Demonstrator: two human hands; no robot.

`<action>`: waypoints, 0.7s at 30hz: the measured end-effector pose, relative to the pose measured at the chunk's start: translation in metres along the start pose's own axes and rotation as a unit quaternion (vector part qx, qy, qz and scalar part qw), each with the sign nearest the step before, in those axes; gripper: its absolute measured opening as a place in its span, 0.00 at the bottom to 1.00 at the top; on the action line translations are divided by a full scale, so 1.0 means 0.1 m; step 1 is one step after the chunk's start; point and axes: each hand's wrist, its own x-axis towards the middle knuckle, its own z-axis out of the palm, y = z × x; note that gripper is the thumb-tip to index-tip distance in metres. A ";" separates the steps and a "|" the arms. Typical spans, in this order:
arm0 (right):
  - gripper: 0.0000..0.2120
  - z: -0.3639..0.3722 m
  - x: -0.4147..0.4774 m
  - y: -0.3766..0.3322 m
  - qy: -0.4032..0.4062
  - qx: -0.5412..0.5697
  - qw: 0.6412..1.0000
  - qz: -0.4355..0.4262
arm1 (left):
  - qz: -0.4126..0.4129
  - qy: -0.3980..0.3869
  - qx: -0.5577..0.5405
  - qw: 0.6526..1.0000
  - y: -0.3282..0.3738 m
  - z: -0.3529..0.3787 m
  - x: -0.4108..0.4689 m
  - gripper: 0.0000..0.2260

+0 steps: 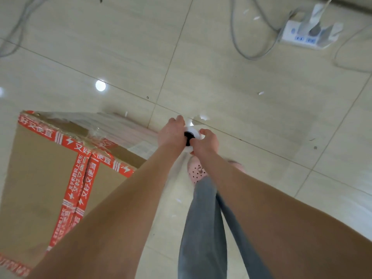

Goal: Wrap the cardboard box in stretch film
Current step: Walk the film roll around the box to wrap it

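Observation:
A tall cardboard box with red printed tape stands on the floor at the lower left. Clear stretch film covers its far side and runs across to a roll of film, seen end-on with a dark core. My left hand grips the roll from the left and my right hand grips it from the right, both held out past the box's right corner. The roll stands upright, and most of it is hidden under my hands.
The pale tiled floor spreads all around. A white power strip with plugs and grey cables lies at the back right. More cable trails at the back left. My legs and a pink shoe are below the roll.

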 end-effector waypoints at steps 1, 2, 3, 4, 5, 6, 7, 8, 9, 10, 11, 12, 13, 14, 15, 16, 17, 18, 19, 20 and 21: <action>0.26 0.00 0.00 0.00 -0.003 -0.017 1.000 0.000 | 0.036 0.008 0.029 0.999 -0.01 0.00 0.00 0.15; 0.26 0.01 0.00 0.00 -0.002 -0.032 0.999 0.000 | 0.074 0.015 0.053 0.996 -0.02 0.00 0.00 0.16; 0.27 0.01 0.01 -0.01 -0.002 -0.040 0.999 0.000 | 0.109 0.019 0.077 0.991 -0.02 0.01 0.00 0.17; 0.27 0.01 0.02 -0.01 -0.002 -0.047 0.999 -0.002 | 0.136 0.018 0.102 0.985 -0.03 0.01 0.01 0.16; 0.27 0.00 0.03 -0.03 -0.003 -0.057 0.998 -0.007 | 0.151 0.018 0.124 0.981 -0.02 -0.01 0.03 0.15; 0.26 -0.02 0.03 -0.07 -0.010 -0.074 0.997 -0.016 | 0.154 0.020 0.137 0.978 -0.01 -0.05 0.05 0.13; 0.25 -0.03 0.04 -0.10 -0.018 -0.096 0.995 -0.028 | 0.146 0.017 0.140 0.979 0.01 -0.10 0.07 0.12; 0.24 -0.05 0.05 -0.14 -0.023 -0.113 0.993 -0.039 | 0.130 0.012 0.130 0.983 0.01 -0.15 0.10 0.10; 0.23 -0.07 0.06 -0.19 -0.019 -0.124 0.991 -0.051 | 0.106 0.008 0.104 0.989 0.00 -0.19 0.13 0.09; 0.24 -0.08 0.06 -0.24 -0.009 -0.130 0.990 -0.060 | 0.068 0.006 0.065 0.996 -0.03 -0.22 0.18 0.08; 0.25 -0.08 0.07 -0.28 0.005 -0.133 0.989 -0.068 | 0.019 0.004 0.017 1.000 -0.06 -0.25 0.21 0.07; 0.27 -0.06 0.07 -0.32 0.016 -0.132 0.988 -0.074 | -0.034 0.001 -0.034 0.999 -0.10 -0.26 0.24 0.06; 0.28 -0.03 0.08 -0.35 0.019 -0.126 0.989 -0.074 | -0.083 -0.001 -0.088 0.993 -0.14 -0.25 0.26 0.06; 0.30 0.02 0.07 -0.39 0.014 -0.114 0.991 -0.070 | -0.124 -0.002 -0.143 0.982 -0.18 -0.22 0.27 0.07; 0.30 0.06 0.06 -0.44 0.006 -0.098 0.993 -0.065 | -0.159 -0.005 -0.200 0.967 -0.21 -0.19 0.29 0.08; 0.30 0.09 0.06 -0.49 -0.001 -0.086 0.994 -0.061 | -0.189 -0.014 -0.262 0.946 -0.25 -0.17 0.30 0.09; 0.29 0.11 0.08 -0.56 -0.006 -0.082 0.995 -0.060 | -0.213 -0.035 -0.317 0.923 -0.27 -0.18 0.32 0.10; 0.27 0.13 0.09 -0.62 -0.008 -0.089 0.994 -0.063 | -0.227 -0.056 -0.353 0.906 -0.29 -0.20 0.34 0.11; 0.26 0.14 0.11 -0.68 -0.009 -0.103 0.992 -0.070 | -0.222 -0.070 -0.360 0.903 -0.30 -0.23 0.37 0.11; 0.25 0.15 0.13 -0.72 -0.010 -0.116 0.990 -0.077 | -0.191 -0.067 -0.328 0.923 -0.31 -0.27 0.41 0.12; 0.23 0.17 0.13 -0.77 -0.012 -0.126 0.989 -0.081 | -0.138 -0.047 -0.266 0.953 -0.32 -0.31 0.46 0.12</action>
